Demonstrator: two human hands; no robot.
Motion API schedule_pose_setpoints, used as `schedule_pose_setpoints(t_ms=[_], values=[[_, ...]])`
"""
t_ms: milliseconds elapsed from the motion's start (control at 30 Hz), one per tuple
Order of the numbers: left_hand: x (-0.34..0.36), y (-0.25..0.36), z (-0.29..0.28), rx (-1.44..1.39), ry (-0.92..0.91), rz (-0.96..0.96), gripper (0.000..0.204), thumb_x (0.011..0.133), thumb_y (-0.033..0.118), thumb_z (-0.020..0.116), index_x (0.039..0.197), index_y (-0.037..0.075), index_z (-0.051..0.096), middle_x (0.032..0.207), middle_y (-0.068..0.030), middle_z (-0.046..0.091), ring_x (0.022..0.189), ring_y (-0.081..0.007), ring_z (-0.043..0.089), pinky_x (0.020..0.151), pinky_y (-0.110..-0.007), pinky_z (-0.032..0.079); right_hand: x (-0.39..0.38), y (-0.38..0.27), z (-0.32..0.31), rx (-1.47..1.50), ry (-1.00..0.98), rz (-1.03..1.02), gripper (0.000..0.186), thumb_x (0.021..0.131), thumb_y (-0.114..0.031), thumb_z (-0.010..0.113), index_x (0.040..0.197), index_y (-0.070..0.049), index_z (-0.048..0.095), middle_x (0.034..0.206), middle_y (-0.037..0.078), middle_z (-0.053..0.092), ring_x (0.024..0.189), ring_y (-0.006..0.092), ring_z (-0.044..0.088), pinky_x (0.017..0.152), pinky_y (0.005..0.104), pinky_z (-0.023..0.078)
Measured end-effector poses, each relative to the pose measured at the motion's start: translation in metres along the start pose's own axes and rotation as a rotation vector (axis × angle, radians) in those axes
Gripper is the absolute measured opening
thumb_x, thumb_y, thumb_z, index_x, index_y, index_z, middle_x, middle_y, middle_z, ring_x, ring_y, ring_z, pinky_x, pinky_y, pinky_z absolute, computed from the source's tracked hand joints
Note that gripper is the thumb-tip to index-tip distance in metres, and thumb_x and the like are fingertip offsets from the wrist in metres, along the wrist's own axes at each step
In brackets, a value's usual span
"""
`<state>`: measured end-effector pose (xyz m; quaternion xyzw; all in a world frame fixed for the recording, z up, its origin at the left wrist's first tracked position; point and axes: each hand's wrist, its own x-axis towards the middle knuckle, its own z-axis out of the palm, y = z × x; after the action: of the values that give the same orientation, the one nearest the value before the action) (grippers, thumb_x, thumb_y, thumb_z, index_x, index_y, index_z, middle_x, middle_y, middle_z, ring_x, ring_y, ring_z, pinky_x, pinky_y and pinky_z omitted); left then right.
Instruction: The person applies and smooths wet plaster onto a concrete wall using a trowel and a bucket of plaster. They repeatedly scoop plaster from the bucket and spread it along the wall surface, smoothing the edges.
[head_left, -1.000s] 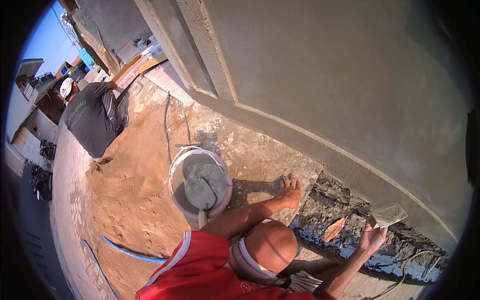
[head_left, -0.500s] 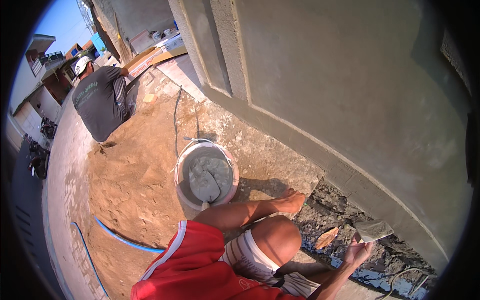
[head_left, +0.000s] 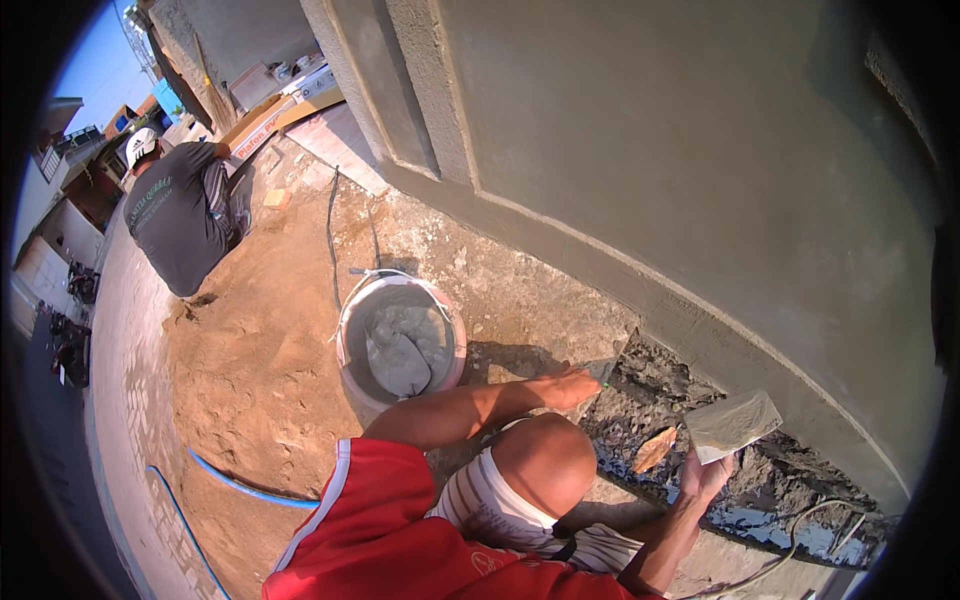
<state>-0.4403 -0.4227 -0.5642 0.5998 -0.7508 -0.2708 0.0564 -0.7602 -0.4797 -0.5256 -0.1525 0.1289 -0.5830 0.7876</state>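
My right hand (head_left: pixel 707 476) grips the near edge of a flat rectangular plate (head_left: pixel 735 424) with a grey, smeared face. It holds the plate tilted over the trench, close to the base of the plastered wall (head_left: pixel 680 160). My left hand (head_left: pixel 568 388) is closed low over the ground near the trench's end. A thin dark edge and a small green bit show at its fingers, but what it holds is unclear. Left of that hand stands a bucket (head_left: pixel 457 350) of wet grey mortar (head_left: pixel 425 328), with a trowel blade (head_left: pixel 398 365) lying in it.
A dry brown leaf (head_left: pixel 654 451) lies in the dirt trench (head_left: pixel 650 385). Sand (head_left: pixel 255 370) spreads left of the bucket, crossed by a blue hose (head_left: pixel 240 483). A crouching person (head_left: pixel 180 215) in a dark shirt is beside long boxes (head_left: pixel 258 133) at far left. A cable (head_left: pixel 790 550) lies at lower right.
My right hand has raised and turned the plate, so more of its face shows. My left hand has shifted slightly left and up, and a thin dark edge now shows beside it.
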Motion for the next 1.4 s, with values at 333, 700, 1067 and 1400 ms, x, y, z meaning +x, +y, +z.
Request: schedule_pose_setpoints(t_ms=[333, 700, 1067, 1400], values=[[-0.008, 0.013, -0.015, 0.322, -0.043, 0.119, 0.040, 0.080, 0.023, 0.059, 0.116, 0.005, 0.056, 0.085, -0.0227, 0.065, 0.081, -0.0399, 0.063, 0.071, -0.049, 0.048, 0.007, 0.014, 0.010, 0.130, -0.019, 0.148, 0.047, 0.078, -0.015, 0.067, 0.122, -0.006, 0.051, 0.114, 0.009, 0.061, 0.103, 0.0261, 0.060, 0.091, 0.0448, 0.047], [-0.001, 0.027, -0.018, 0.439, -0.182, 0.261, 0.041, 0.082, 0.032, 0.057, 0.111, 0.003, 0.057, 0.079, -0.0239, 0.064, 0.074, -0.0450, 0.059, 0.077, -0.049, 0.045, -0.011, 0.002, 0.005, 0.117, -0.163, 0.000, 0.038, 0.084, -0.018, 0.065, 0.119, -0.007, 0.054, 0.114, 0.006, 0.060, 0.106, 0.0193, 0.057, 0.095, 0.0398, 0.043], [0.064, 0.151, -0.058, 0.066, -0.267, 0.280, 0.027, 0.080, 0.022, 0.062, 0.072, -0.003, 0.057, 0.062, -0.0225, 0.056, 0.063, -0.0408, 0.055, 0.060, -0.046, 0.043, -0.042, -0.023, 0.023, 0.079, -0.074, -0.297, 0.058, 0.087, -0.015, 0.059, 0.136, -0.007, 0.028, 0.130, 0.013, 0.047, 0.117, 0.0289, 0.051, 0.099, 0.0465, 0.041], [0.104, 0.192, -0.061, 0.279, -0.349, 0.639, 0.019, 0.077, 0.009, 0.057, 0.092, -0.001, 0.060, 0.068, -0.0226, 0.058, 0.063, -0.0391, 0.058, 0.058, -0.045, 0.044, -0.047, -0.052, 0.030, 0.032, 0.010, -0.444, 0.063, 0.087, -0.019, 0.062, 0.138, -0.012, 0.025, 0.129, 0.011, 0.047, 0.119, 0.0271, 0.049, 0.096, 0.0457, 0.044]])
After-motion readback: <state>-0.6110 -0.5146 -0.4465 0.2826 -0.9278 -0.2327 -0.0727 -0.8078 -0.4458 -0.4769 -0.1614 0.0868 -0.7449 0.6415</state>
